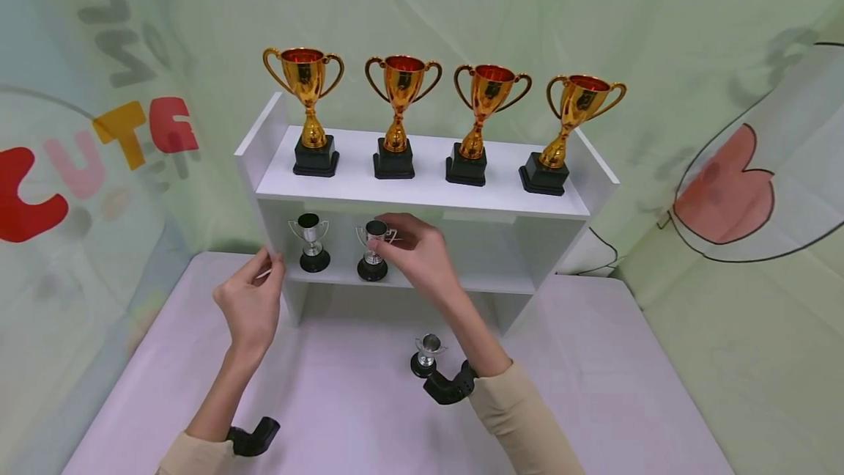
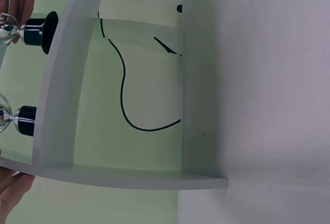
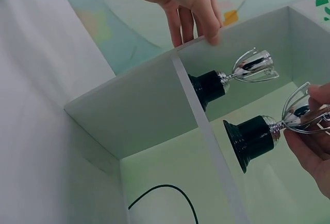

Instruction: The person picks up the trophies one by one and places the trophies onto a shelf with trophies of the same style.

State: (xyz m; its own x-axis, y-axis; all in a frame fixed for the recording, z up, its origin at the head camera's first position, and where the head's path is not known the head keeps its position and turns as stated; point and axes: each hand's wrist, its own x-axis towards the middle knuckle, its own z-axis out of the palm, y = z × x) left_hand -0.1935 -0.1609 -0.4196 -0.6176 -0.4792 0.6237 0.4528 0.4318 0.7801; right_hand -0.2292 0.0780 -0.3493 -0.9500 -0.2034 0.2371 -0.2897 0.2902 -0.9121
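Note:
My right hand [image 1: 422, 255] pinches a small silver trophy [image 1: 373, 268] by its cup, over the middle level of a white shelf [image 1: 409, 200]. In the right wrist view the trophy's black base [image 3: 251, 140] is at the board's front edge; whether it touches the board I cannot tell. My left hand [image 1: 253, 306] grips the front edge of the shelf's left side panel. Between the hands, a second silver trophy [image 1: 314, 259] stands upright on the middle level. A third silver trophy [image 1: 427, 352] stands on the table, near my right wrist.
Several gold trophies line the shelf's top, among them one at the left end [image 1: 315, 156] and one at the right end [image 1: 546, 174]. The shelf stands on a pale table [image 1: 356, 416] against a green curtain [image 1: 461, 13]. A black cable [image 1: 603, 240] runs behind its right side.

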